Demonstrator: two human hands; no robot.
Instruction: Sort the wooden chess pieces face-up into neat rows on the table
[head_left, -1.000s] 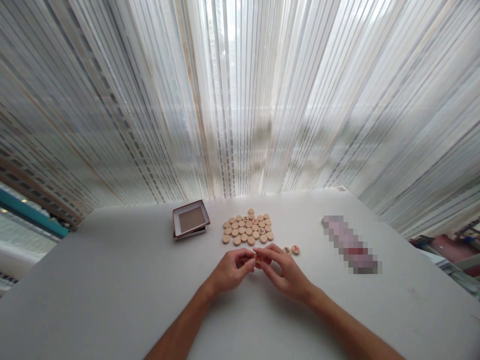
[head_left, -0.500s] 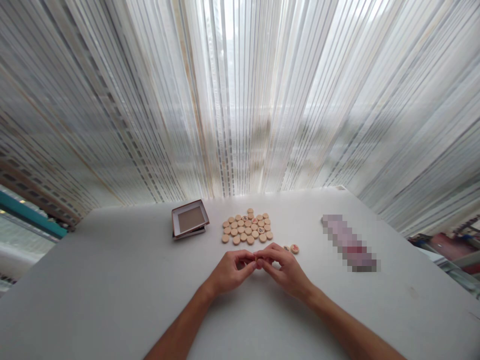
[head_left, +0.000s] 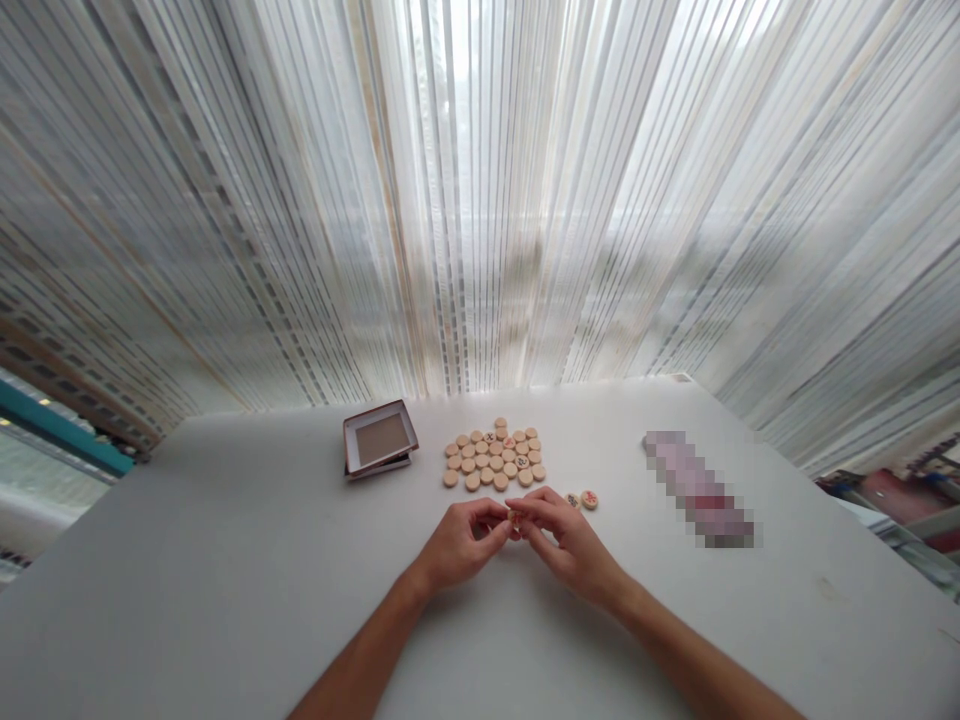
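Note:
My left hand [head_left: 466, 540] and my right hand [head_left: 564, 538] meet fingertip to fingertip above the white table. Pinched between them is a small round xiangqi piece [head_left: 514, 517] with a reddish mark, mostly covered by the fingers. Just beyond my hands lies a cluster of wooden xiangqi pieces [head_left: 482, 462], most showing blank faces and a few showing black or red characters. Beside my right hand rest two more pieces: one with a red character [head_left: 589, 499], and one with a black character [head_left: 573, 501] partly hidden by the hand.
An open shallow box [head_left: 381, 436] sits at the back left of the white table [head_left: 247, 560], stacked on another box part. A blurred pinkish object [head_left: 697, 485] lies on the right. Striped sheer curtains [head_left: 480, 200] hang behind the table's far edge.
My right fingers have shifted slightly, and more of the piece's marked face shows between my fingertips. The pieces on the table have not moved.

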